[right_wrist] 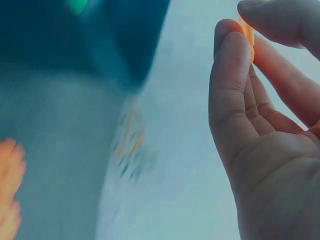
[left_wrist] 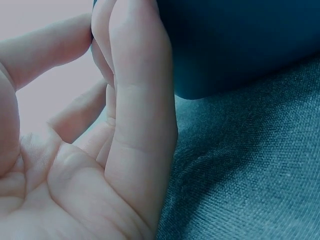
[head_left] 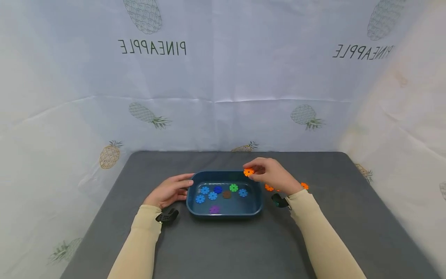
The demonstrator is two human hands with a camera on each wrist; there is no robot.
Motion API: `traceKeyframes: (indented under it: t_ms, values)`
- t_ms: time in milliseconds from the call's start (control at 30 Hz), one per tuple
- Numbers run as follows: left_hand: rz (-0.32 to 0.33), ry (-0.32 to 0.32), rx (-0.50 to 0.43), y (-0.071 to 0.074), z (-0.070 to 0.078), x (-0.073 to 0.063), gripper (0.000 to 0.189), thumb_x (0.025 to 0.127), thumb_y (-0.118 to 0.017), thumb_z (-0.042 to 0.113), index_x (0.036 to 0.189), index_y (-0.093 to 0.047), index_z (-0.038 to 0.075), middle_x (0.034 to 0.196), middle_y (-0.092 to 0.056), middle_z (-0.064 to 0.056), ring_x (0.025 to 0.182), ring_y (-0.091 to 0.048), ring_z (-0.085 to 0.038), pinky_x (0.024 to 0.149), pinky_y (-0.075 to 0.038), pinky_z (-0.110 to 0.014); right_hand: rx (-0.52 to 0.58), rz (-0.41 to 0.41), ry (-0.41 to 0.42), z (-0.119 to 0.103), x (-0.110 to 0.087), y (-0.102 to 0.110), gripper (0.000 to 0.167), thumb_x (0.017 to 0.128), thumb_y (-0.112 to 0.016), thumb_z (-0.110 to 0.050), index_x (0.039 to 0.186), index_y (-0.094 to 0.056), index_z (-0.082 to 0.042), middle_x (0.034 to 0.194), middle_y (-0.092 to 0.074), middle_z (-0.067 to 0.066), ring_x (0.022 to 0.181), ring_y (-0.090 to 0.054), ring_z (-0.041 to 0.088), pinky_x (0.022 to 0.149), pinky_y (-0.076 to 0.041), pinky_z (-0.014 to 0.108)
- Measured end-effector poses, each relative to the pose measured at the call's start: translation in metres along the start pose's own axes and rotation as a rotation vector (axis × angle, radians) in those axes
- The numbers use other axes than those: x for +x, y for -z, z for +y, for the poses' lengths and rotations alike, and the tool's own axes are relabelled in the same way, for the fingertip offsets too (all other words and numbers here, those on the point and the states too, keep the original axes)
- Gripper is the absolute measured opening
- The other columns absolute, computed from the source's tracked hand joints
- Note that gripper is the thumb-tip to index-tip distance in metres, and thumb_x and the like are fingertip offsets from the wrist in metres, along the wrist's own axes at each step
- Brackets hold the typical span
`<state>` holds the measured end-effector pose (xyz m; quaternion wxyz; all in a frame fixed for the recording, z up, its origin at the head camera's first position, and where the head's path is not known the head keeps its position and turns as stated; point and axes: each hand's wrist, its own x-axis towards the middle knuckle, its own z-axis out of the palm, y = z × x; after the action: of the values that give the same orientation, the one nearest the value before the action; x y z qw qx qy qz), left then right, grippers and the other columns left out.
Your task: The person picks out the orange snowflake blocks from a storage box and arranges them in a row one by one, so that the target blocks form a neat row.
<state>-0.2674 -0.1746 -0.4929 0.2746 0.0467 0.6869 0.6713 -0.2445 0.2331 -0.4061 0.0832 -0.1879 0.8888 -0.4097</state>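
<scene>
A dark blue tray (head_left: 223, 214) holds several notched plastic discs: light blue ones (head_left: 212, 196), a dark blue one (head_left: 217, 189), a green one (head_left: 234, 188), a brown one (head_left: 227, 194) and a purple one (head_left: 214, 209). My left hand (head_left: 170, 190) grips the tray's left end, thumb and fingers at its rim; the tray wall (left_wrist: 240, 50) shows beyond the fingers in the left wrist view. Over the tray's far right corner, my right hand (head_left: 271, 175) pinches an orange notched disc (head_left: 248, 172) between thumb and fingers. That disc (right_wrist: 246, 32) appears edge-on in the right wrist view.
More orange discs (head_left: 269, 187) lie on the grey table (head_left: 223, 248) right of the tray, partly hidden by my right hand and wrist. One disc (head_left: 304, 186) sits just beyond the right sleeve. A white pineapple-print cloth (head_left: 223, 77) hangs behind the table.
</scene>
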Motion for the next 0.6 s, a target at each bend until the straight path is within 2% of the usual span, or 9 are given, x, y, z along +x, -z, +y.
traceKeyframes:
  t_ms: [300, 600]
  values:
    - [0.006, 0.007, -0.013, 0.002, 0.002, -0.002, 0.073, 0.107, -0.070, 0.031, 0.169, -0.036, 0.010, 0.123, -0.070, -0.005, 0.086, -0.072, -0.014, 0.084, -0.066, -0.033, -0.050, 0.142, -0.146, 0.075, -0.048, 0.040, 0.044, 0.103, -0.076, -0.025, 0.145, -0.069, -0.014, 0.142, -0.071, 0.012, 0.120, -0.069, 0.031, 0.097, -0.062, 0.047]
    - [0.011, 0.011, -0.022, -0.001, 0.001, 0.002, 0.073, 0.107, -0.070, 0.031, 0.169, -0.037, 0.013, 0.118, -0.071, -0.004, 0.083, -0.071, -0.013, 0.082, -0.066, -0.032, -0.085, 0.219, -0.268, 0.129, -0.088, 0.064, 0.047, 0.105, -0.074, -0.025, 0.149, -0.066, -0.010, 0.141, -0.071, 0.020, 0.122, -0.069, 0.037, 0.099, -0.059, 0.056]
